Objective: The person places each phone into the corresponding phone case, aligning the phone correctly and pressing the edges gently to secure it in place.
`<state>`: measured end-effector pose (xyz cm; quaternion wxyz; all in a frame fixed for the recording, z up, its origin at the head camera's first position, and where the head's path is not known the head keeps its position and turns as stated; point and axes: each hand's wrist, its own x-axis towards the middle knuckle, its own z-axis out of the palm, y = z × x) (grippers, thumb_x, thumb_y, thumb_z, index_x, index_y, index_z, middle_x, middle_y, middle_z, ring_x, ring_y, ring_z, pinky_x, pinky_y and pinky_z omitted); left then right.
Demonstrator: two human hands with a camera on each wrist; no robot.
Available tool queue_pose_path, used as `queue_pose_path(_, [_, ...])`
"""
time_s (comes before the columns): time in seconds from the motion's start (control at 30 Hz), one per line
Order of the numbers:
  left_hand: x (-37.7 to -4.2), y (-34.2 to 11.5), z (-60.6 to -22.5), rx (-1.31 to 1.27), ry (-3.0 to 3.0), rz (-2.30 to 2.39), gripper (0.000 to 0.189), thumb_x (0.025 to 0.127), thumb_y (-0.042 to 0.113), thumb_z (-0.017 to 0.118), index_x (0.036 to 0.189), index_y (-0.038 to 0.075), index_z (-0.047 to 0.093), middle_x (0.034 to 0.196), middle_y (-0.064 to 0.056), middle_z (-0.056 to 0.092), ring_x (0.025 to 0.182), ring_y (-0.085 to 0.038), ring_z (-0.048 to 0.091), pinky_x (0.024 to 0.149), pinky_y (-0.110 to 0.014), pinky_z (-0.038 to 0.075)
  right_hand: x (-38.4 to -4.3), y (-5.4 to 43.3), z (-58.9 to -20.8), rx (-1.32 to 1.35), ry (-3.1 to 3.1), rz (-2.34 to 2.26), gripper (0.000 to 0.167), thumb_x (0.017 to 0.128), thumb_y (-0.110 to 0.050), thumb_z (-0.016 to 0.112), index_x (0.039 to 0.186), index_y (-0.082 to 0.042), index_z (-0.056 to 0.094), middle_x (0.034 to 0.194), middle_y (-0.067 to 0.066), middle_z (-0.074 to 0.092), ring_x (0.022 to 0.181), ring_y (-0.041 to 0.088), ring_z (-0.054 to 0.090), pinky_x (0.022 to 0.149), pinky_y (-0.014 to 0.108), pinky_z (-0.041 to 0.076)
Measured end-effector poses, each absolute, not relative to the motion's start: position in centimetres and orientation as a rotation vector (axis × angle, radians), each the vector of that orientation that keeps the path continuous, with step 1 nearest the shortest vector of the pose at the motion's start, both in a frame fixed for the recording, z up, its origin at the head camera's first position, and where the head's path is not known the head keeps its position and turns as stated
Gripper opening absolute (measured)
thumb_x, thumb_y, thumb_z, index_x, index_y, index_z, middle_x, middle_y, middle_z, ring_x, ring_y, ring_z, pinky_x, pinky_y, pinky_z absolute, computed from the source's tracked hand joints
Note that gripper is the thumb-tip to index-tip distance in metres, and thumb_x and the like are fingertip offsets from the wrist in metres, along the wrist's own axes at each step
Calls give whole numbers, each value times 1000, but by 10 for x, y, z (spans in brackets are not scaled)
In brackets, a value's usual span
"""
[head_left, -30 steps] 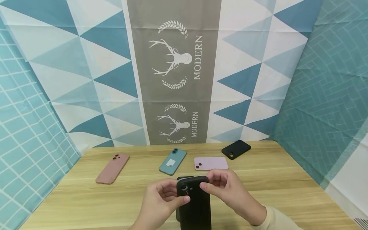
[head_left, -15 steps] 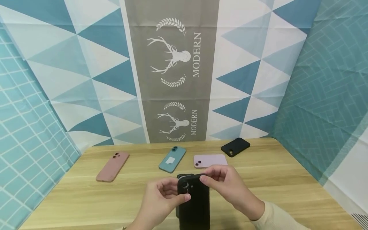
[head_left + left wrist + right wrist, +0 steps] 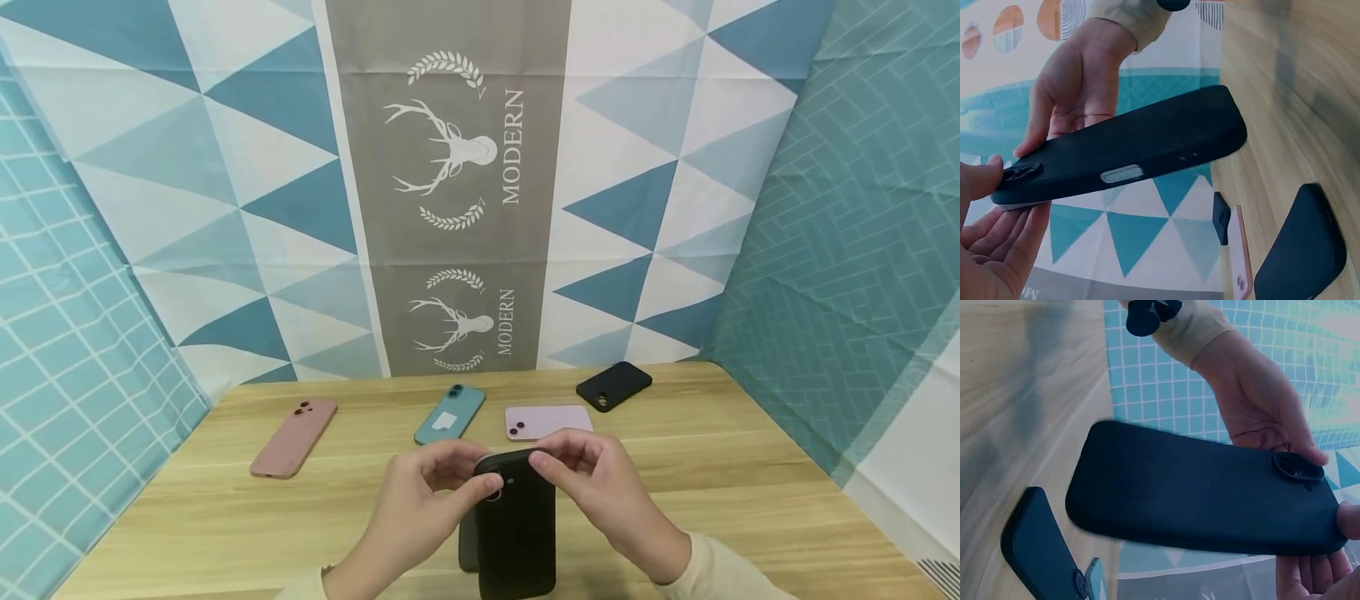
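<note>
Both hands hold a phone in a black case (image 3: 517,525) above the table, its back towards me and its camera end up. A pale strip of the phone shows along the case's top edge. My left hand (image 3: 420,492) pinches the top left corner, with the thumb by the camera opening and the fingers behind. At the top right corner my right hand (image 3: 600,500) pinches it, thumb on the back. The left wrist view shows the side cutout of the case (image 3: 1141,150). Behind it a second black-cased phone (image 3: 1304,250) lies on the table, mostly hidden in the head view.
On the wooden table (image 3: 360,533) lie a pink phone (image 3: 294,439) at left, a teal phone (image 3: 450,414) with a white sticker, a lilac phone (image 3: 549,422) and a black phone case (image 3: 615,386) at back right. A patterned cloth (image 3: 450,208) hangs behind.
The held phone has shifted slightly up and right. My left hand has risen along its corner, the thumb now over part of the camera opening. My right hand keeps its pinch.
</note>
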<state>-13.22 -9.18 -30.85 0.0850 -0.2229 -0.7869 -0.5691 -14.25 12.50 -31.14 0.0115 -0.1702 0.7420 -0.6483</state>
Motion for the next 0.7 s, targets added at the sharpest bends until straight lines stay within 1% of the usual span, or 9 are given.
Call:
queue_pose_path(0.1, [-132,-93,-308,-677,-2330,-1697,26,80,26,77,97,6,71,84,-9,75,73,-2,69,69,-21,59,-143,125,-310,-527,2314,-2004,34,91,-21,66,107,10,63,92,0,69,82,6,63,78,20,54])
queue_pose_path(0.2, [-133,-94,-309,-678,-2328,-1710,26,80,25,78,96,6,72,84,-9,75,71,-2,69,67,-22,59,-143,126,-310,-528,2305,-1990,35,91,-21,66,107,10,64,93,3,70,82,6,63,78,20,53])
queue_pose_path(0.47, [-132,-94,-310,-642,-2350,-1755,26,79,25,78,95,6,72,85,-10,75,73,-2,68,68,-21,58,-144,126,-312,-495,2261,-1977,37,91,-22,66,107,12,62,87,-9,69,78,4,61,75,21,53])
queue_pose_path(0.7, [-134,-98,-311,-610,-2369,-1820,27,79,22,79,97,3,72,88,-14,75,72,-3,70,68,-21,58,-148,125,-314,-479,2229,-1953,38,91,-23,66,110,10,63,92,-4,71,81,5,65,78,21,56])
